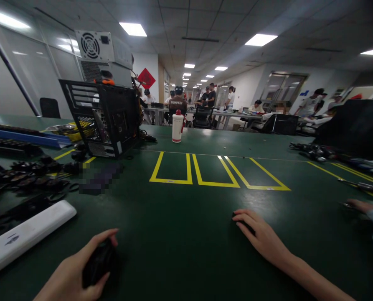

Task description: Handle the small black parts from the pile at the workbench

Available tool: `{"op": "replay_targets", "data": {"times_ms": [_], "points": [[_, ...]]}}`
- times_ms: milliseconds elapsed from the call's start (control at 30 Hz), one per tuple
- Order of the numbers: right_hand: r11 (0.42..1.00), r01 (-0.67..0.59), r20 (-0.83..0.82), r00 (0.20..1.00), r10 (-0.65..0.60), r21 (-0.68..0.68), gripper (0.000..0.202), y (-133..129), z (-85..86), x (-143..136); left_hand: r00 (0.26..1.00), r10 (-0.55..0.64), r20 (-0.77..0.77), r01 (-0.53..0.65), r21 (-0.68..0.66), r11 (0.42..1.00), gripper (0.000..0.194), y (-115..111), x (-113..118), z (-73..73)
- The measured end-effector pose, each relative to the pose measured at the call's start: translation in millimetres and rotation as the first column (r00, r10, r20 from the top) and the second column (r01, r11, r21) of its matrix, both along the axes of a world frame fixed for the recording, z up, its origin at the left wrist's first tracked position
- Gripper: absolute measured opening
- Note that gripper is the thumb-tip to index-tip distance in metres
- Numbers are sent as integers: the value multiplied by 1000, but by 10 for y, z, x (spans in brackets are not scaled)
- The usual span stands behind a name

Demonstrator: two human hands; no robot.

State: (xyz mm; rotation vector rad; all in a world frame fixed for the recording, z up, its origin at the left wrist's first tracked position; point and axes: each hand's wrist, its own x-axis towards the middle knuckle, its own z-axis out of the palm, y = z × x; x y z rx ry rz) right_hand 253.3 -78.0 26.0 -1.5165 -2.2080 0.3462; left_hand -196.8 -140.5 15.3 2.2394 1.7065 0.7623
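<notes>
At the lower left, my left hand [76, 267] is wrapped round a black object [99, 261]. The object is dark and partly hidden by my fingers, so its exact kind does not show. Over the green tabletop [180, 234] on the right, my right hand [257, 232] has its fingers drawn together, palm down. Something dark shows between its thumb and fingers, too small to name. A white bar-shaped case [32, 234] lies left of my left hand. Yellow tape outlines [217, 184] mark the table ahead of both hands.
A black computer case [111, 117] stands at the back left, with metal power supplies [101, 50] on top. Black parts [17, 179] crowd the left side. A white bottle [177, 127] stands further back. Another person's hand [361, 205] is at the right edge, near tools [364, 187].
</notes>
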Motion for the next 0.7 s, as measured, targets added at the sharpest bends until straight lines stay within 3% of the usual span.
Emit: {"op": "replay_targets", "data": {"times_ms": [67, 133, 233, 400, 533, 700], "points": [[999, -47, -61, 997, 46, -17, 20, 1, 35, -146, 997, -29, 72, 37, -112, 993, 57, 158, 304, 91], [995, -90, -155, 985, 82, -50, 19, 14, 66, -314, 974, -189, 122, 209, -179, 961, 52, 357, 629, 188], [982, -119, -330, 942, 64, -148, 19, 92, 89, -565, 931, -317, 182, 346, -157, 925, 54, 700, 1114, 235], [947, -203, -593, 805, 17, -248, 23, 444, -1, -837, 930, -340, 139, 344, -4, 939, 58, 1222, 1787, 110], [941, -145, -760, 632, -149, -305, 22, 791, -102, -902, 949, -305, 85, 303, 40, 952, 59, 1534, 2066, 44], [880, -209, -838, 459, -296, -426, 23, 1064, -60, -858, 965, -260, 22, 257, 91, 962, 58, 1810, 2191, 7]]}}
